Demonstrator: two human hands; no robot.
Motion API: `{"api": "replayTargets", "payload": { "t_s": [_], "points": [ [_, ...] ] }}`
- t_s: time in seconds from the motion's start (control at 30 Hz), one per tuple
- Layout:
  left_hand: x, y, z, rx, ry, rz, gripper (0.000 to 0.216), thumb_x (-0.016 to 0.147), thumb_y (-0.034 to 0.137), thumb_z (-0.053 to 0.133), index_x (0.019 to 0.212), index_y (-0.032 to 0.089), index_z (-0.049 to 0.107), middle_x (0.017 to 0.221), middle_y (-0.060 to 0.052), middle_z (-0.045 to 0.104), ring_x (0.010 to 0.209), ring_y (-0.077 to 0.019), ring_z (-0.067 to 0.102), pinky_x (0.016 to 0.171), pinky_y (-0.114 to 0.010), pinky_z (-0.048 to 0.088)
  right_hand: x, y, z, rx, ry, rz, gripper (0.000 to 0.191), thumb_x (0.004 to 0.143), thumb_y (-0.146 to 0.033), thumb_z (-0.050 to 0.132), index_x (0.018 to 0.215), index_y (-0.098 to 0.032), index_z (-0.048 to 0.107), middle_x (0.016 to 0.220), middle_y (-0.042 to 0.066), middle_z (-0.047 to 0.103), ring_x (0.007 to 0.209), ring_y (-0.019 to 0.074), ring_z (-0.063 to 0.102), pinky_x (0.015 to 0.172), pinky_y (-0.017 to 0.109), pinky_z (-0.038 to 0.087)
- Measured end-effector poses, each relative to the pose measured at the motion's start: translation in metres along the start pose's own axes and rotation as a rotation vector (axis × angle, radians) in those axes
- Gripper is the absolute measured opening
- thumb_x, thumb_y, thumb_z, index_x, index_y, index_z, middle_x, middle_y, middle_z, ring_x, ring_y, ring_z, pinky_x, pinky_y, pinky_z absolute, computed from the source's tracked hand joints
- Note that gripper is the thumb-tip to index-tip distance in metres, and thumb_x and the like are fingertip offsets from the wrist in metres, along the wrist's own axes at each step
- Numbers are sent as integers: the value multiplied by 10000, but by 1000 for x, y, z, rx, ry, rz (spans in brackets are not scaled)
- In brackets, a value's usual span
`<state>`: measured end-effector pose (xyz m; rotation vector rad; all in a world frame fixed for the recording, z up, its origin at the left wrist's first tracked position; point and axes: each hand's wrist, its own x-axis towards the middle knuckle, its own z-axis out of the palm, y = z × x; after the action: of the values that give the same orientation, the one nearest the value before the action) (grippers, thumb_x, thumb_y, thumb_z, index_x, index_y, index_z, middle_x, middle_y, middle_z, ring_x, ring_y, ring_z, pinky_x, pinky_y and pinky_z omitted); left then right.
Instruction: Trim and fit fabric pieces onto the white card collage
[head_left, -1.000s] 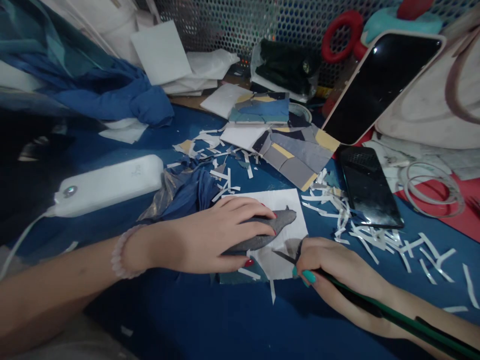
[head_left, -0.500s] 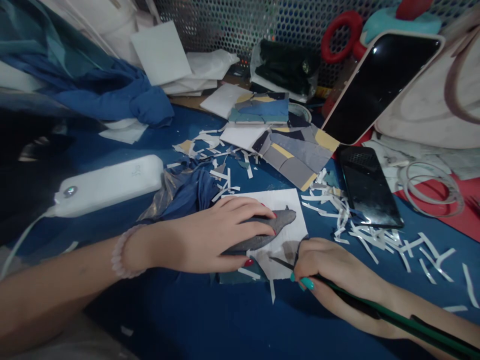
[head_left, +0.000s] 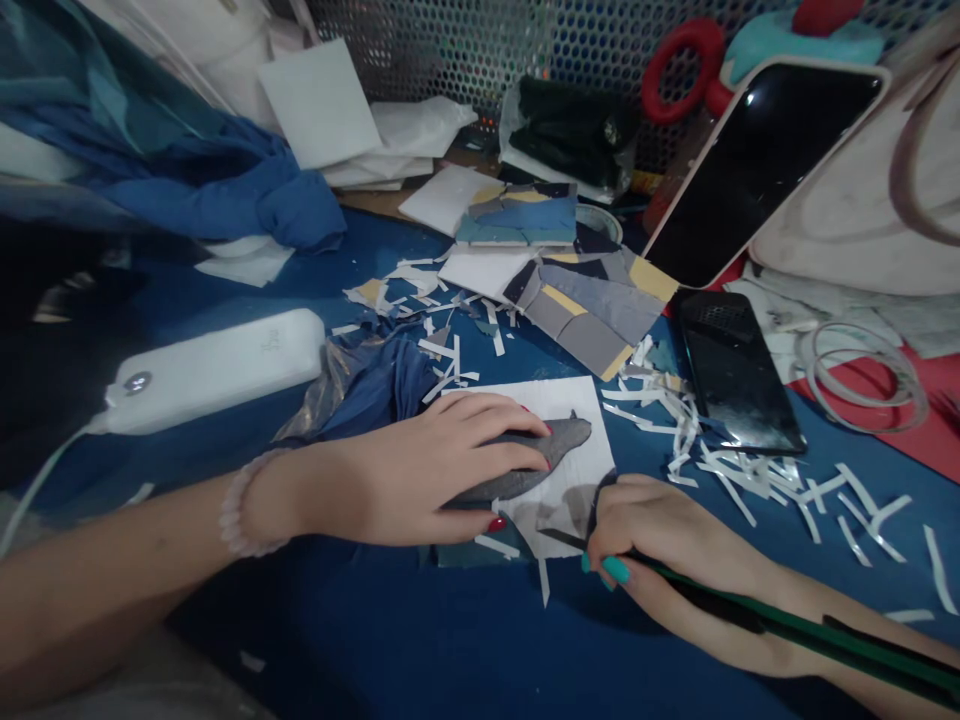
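My left hand point(head_left: 420, 470) lies flat with its fingers stretched over a grey, fish-shaped cutout point(head_left: 559, 440), pressing it onto a white sheet point(head_left: 581, 470) on the blue table. My right hand point(head_left: 660, 535) is closed around a thin dark-tipped tool with a green handle point(head_left: 825, 640). The tool's tip point(head_left: 555, 533) touches the white sheet at its lower edge, just below the grey cutout.
White paper strips point(head_left: 750, 480) litter the table. A white power bank point(head_left: 214, 370) lies at left, crumpled blue cloth point(head_left: 375, 380) beside it. Patchwork pieces point(head_left: 592, 305), a dark phone point(head_left: 731, 375), a propped phone point(head_left: 757, 160), coiled wire point(head_left: 855, 375) and a mesh wall point(head_left: 480, 50) sit behind.
My right hand and the tool have slid slightly down and to the left along the sheet's lower edge. My left hand has stayed in place on the cutout.
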<state>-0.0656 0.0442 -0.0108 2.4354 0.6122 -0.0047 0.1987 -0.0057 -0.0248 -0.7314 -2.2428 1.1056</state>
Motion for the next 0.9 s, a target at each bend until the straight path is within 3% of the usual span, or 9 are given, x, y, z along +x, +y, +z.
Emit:
{"api": "replayTargets", "payload": {
  "t_s": [0.13,0.23,0.57,0.73,0.9],
  "points": [
    [1,0,0,-5,-2,-4,449,969,306,574,1408,228,522,1514,-135,485,1430,-354,394,1192,-542,322,0,-3,-5,-16,-83,85,278,1055,-157,318,873,-235,513,690,-19,590,570,110,527,578,234,435],
    [0,0,-1,-11,-4,-8,448,968,297,576,1407,225,523,1514,-139,481,1431,-355,392,1185,-537,331,2,-6,-8,3,-62,125,278,1050,-152,329,864,-229,521,704,-7,597,567,112,540,522,222,421],
    [-1,0,0,-6,12,2,446,960,293,572,1399,236,522,1513,-129,487,1422,-342,403,1188,-511,334,4,-6,-6,-6,-58,130,286,1049,-160,331,853,-226,527,693,2,604,556,119,546,496,225,418],
    [-1,0,-1,-1,0,-6,434,963,288,572,1391,230,527,1514,-131,482,1430,-345,389,1188,-515,327,3,-1,-3,38,47,69,278,1062,-177,327,866,-232,517,678,-15,583,521,106,507,494,214,397],
    [-1,0,-1,-6,0,-5,435,962,296,575,1390,237,529,1517,-129,480,1420,-342,401,1184,-511,334,4,-5,-7,16,-42,125,311,1080,-221,319,846,-226,522,696,-2,605,553,111,547,509,214,413]
  ]
}}
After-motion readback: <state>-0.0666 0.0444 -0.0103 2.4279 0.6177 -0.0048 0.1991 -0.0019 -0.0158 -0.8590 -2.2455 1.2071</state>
